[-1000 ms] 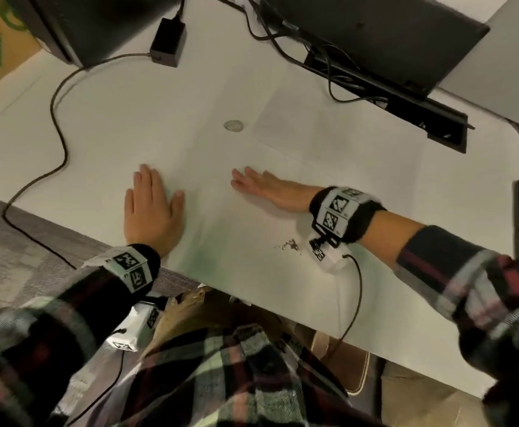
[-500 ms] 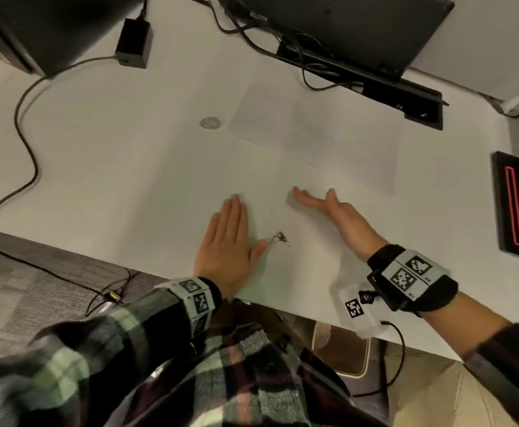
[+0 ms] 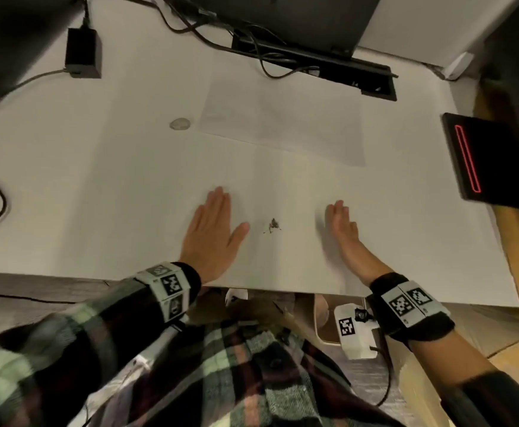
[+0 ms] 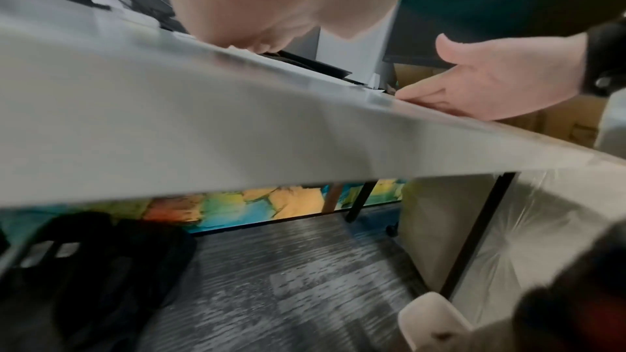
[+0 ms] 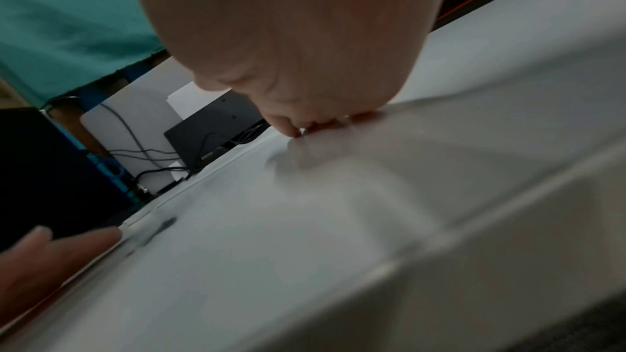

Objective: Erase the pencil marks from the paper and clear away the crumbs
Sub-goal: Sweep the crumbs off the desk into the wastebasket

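A: Where are the crumbs?

B: A small dark heap of eraser crumbs (image 3: 273,225) lies on the large white sheet of paper (image 3: 282,186) near the front edge of the white desk (image 3: 67,180), between the two hands and touching neither.

A: How is the left hand set?

B: The left hand (image 3: 212,232) lies palm down on the paper, fingers straight and together, thumb angled out toward the crumbs. It holds nothing. The left wrist view only shows the heel of it (image 4: 271,1) above the desk's front edge.

A: And the right one?

B: The right hand (image 3: 343,224) stands on its little-finger edge on the paper, fingers straight, palm facing the crumbs. In the right wrist view its lower edge (image 5: 305,90) touches the sheet, and it grips nothing.

A: What else is on the desk?

B: A second, smaller white sheet (image 3: 282,124) lies farther back, toward the rear edge. Just beside its left corner is a small round grey object (image 3: 180,123); what it is I cannot tell. A black power adapter (image 3: 83,52) with its cable sits near the rear left corner, a black monitor base (image 3: 313,66) with cables at the rear edge, and a black device with a red outlined strip (image 3: 486,161) at the right edge.
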Available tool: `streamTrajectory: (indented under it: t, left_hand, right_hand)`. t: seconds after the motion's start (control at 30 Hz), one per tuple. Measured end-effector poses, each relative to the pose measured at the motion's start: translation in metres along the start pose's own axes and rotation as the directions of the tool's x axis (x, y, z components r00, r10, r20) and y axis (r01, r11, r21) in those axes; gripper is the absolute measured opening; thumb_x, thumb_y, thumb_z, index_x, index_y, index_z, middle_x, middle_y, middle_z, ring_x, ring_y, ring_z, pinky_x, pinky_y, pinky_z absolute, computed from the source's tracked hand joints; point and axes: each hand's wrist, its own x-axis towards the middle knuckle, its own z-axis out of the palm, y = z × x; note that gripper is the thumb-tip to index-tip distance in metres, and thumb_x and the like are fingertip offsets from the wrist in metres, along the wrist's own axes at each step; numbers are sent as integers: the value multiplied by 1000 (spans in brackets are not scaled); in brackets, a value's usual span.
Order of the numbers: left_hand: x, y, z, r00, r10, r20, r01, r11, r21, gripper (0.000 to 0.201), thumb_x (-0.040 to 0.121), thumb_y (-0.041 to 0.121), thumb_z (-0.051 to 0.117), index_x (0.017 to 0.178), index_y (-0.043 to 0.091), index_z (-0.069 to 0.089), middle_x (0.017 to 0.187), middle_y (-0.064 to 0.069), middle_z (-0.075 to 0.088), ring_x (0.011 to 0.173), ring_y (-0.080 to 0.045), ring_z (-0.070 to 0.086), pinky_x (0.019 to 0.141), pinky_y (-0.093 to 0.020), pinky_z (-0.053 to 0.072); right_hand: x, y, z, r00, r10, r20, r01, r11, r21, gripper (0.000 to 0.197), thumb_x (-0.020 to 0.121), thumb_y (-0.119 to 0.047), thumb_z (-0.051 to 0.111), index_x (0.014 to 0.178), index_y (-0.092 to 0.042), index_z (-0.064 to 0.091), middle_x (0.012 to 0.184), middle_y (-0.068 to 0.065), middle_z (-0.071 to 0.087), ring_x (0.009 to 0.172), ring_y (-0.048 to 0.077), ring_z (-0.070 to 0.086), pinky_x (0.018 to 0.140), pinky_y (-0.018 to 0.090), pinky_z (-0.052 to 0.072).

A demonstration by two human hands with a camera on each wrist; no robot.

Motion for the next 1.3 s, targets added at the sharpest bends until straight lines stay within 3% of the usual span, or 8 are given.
streamTrajectory:
  t: [0.33, 0.53, 0.67, 0.77, 0.9, 1.03, 1.13, 1.3]
  left_hand:
    - [-16, -37, 3, 986, 124, 114, -139, 982, 129, 94, 70, 67, -14, 144, 10, -21, 140, 2, -37, 131, -4, -31, 108, -22, -20]
    - [-20, -30, -4, 952, 264, 157, -257, 964, -65, 71, 98, 50, 21, 148, 12, -12, 144, 10, -28, 138, -1, -19, 109, -16, -13]
    - [-18, -37, -15, 987, 159, 31, -160, 987, 15, 68, 98, 45, 19, 148, 11, -10, 154, 0, -21, 142, -9, -18, 113, -26, -13]
    - [-17, -47, -19, 995, 12, 96, -24, 992, 126, 75, 95, 54, 12, 146, 7, -17, 153, -7, -27, 141, -16, -24, 114, -33, -16]
    - [-20, -47, -16, 985, 55, 165, -94, 967, 237, 80, 93, 58, 12, 145, 6, -22, 151, -10, -31, 141, -18, -26, 114, -33, -16]
    - [-17, -35, -12, 978, 96, 185, -139, 961, 239, 79, 95, 56, 11, 144, 5, -22, 151, -10, -31, 141, -19, -26, 113, -32, -17]
    - [-10, -23, -6, 967, 152, 203, -197, 955, 224, 77, 96, 55, 13, 145, 5, -20, 152, -10, -30, 141, -18, -25, 113, -31, -17]
    - [3, 0, 3, 954, 207, 215, -248, 951, 184, 76, 96, 53, 12, 146, 4, -17, 153, -10, -27, 141, -18, -23, 113, -30, -16]
  right_hand:
    - [6, -45, 66, 968, -137, 210, 176, 968, -180, 55, 100, -36, 3, 147, -12, -8, 155, 3, -19, 142, 13, -19, 114, 28, -12]
    - [-24, -55, 44, 980, -152, 128, 136, 983, 124, 68, 87, -52, -2, 147, -27, 17, 155, -11, 11, 140, 3, 7, 107, 20, 1]
    - [-15, -45, 12, 999, -39, -10, 40, 993, 107, 60, 94, -52, 1, 148, -29, 11, 156, -7, 7, 143, 11, 7, 107, 24, 5]
    - [-2, -42, 10, 998, -4, 56, 3, 1000, 15, 62, 93, -56, 1, 149, -30, -1, 157, -6, -5, 145, 15, -3, 116, 36, 1]
    - [4, -48, 26, 978, -75, 193, 98, 989, -109, 77, 79, -70, -7, 148, -36, -2, 157, -8, -8, 144, 21, -12, 115, 44, -6]
    - [-8, -39, 46, 926, -192, 324, 238, 965, -108, 98, 68, -82, -8, 147, -30, 18, 155, -15, 4, 140, 3, -5, 114, 29, -10]
    - [-23, -36, 45, 964, -156, 213, 139, 986, 95, 68, 92, -54, -3, 139, -30, 40, 148, -19, 27, 137, -2, 15, 115, 27, -1]
    - [-31, -17, 26, 981, -19, -195, 72, 960, 270, 63, 92, -58, -2, 135, -41, 42, 148, -12, 34, 141, 11, 22, 118, 39, 7]
